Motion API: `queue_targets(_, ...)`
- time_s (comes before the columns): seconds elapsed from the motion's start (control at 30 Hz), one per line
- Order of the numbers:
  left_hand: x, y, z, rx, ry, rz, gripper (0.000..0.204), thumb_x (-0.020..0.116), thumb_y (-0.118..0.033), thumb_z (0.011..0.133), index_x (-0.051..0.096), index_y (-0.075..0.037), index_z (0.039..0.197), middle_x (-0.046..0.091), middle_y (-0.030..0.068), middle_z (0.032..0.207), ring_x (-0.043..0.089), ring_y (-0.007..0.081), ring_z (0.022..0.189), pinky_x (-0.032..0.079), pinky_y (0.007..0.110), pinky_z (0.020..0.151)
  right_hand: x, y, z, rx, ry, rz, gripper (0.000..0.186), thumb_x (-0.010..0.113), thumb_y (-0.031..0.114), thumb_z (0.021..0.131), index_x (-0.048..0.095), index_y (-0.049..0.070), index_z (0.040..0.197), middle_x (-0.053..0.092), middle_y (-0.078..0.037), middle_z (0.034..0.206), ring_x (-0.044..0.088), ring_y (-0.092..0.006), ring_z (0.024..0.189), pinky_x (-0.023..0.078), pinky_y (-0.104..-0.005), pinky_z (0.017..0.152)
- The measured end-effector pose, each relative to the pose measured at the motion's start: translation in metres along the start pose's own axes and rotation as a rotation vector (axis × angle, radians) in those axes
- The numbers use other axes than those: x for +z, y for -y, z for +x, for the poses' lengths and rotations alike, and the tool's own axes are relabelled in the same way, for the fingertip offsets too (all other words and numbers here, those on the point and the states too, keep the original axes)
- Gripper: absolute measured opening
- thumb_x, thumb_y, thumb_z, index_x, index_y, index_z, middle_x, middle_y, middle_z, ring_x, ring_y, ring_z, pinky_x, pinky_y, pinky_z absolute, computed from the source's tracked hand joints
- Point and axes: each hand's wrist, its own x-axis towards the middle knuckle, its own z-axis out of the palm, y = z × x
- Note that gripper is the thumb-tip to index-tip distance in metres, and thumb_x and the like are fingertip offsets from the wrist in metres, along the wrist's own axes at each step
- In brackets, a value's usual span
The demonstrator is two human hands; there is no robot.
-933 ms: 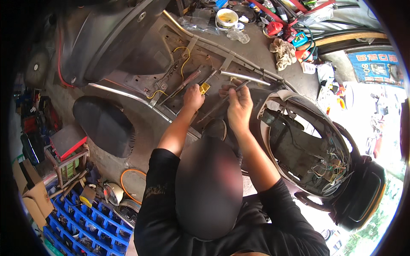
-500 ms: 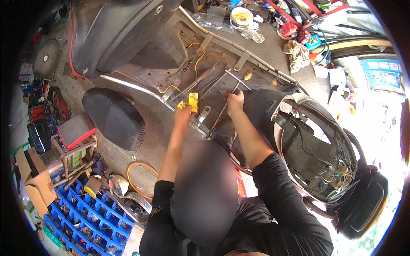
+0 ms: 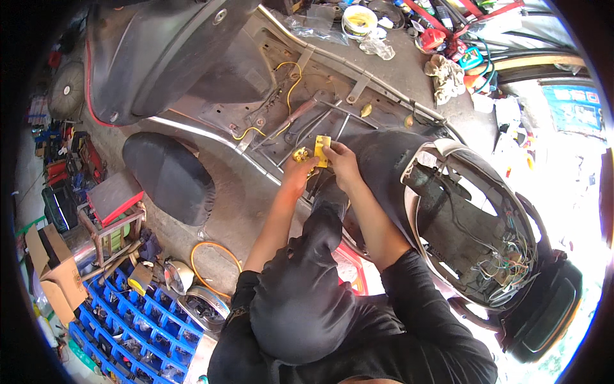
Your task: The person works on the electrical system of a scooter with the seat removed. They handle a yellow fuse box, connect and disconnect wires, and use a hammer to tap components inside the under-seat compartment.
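Note:
My left hand [image 3: 298,175] is closed around a small yellow knobbly piece [image 3: 300,154], whose kind I cannot make out. Right beside it stands a flat yellow rectangular piece [image 3: 322,150], and the fingers of my right hand [image 3: 343,164] pinch its edge. Both hands meet over the footboard [image 3: 256,121] of a partly stripped scooter. A T-handle wrench [image 3: 343,126] lies on the footboard just beyond my right hand. To its left rests a screwdriver [image 3: 300,111] with a worn brownish handle.
The scooter's open body shell [image 3: 419,211] with loose wiring [image 3: 511,265] is at right. A black seat [image 3: 169,179] lies on the floor at left. Blue parts bins [image 3: 137,320] stand lower left, near an orange hose [image 3: 194,265]. A white bucket [image 3: 359,22] sits at the far side.
My right hand has let go of the T-handle wrench, now lying on the footboard, and has moved left to the yellow rectangular piece. My left hand has shifted right with the yellow pieces.

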Motion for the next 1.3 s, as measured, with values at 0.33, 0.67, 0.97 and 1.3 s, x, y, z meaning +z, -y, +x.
queue_targets(0.33,0.027,-0.029,-0.04,-0.278,0.214,-0.393,0.072,0.037,-0.071,0.094,0.058,-0.009,0.124,0.067,0.0106,0.114,0.065,0.029,0.105,0.053,0.049,0.09,-0.015,0.042,-0.068,-0.165,0.136,-0.005,0.043,0.064,0.004,0.093,0.052,-0.009,0.132,0.066,-0.014,0.118,0.066,-0.0202,0.101,0.053,-0.031,0.089)
queue_targets(0.67,0.065,-0.047,-0.066,-0.252,0.478,-0.275,0.07,0.034,-0.074,0.093,0.061,-0.014,0.118,0.064,0.008,0.115,0.063,0.0286,0.106,0.05,0.053,0.091,-0.029,0.049,-0.086,-0.348,0.182,-0.238,0.048,0.071,0.007,0.086,0.057,-0.008,0.129,0.068,-0.018,0.116,0.066,-0.0201,0.101,0.053,-0.0311,0.085)
queue_targets(0.97,0.085,-0.049,-0.071,-0.316,0.519,-0.331,0.047,0.054,-0.052,0.097,0.058,-0.009,0.116,0.064,0.0076,0.106,0.066,0.0266,0.099,0.055,0.049,0.086,-0.048,0.043,-0.073,-0.501,0.146,-0.479,0.041,0.066,0.003,0.088,0.058,-0.004,0.128,0.068,-0.012,0.105,0.068,-0.0182,0.091,0.057,-0.0309,0.077)
queue_targets(1.3,0.044,-0.012,-0.025,-0.245,0.427,-0.369,0.026,0.06,-0.017,0.097,0.056,-0.005,0.12,0.065,0.0083,0.108,0.066,0.0229,0.099,0.056,0.04,0.086,-0.033,0.045,-0.076,-0.564,0.081,-0.892,0.049,0.067,0.008,0.087,0.056,0.003,0.134,0.064,-0.016,0.102,0.066,-0.0273,0.092,0.052,-0.0363,0.083)
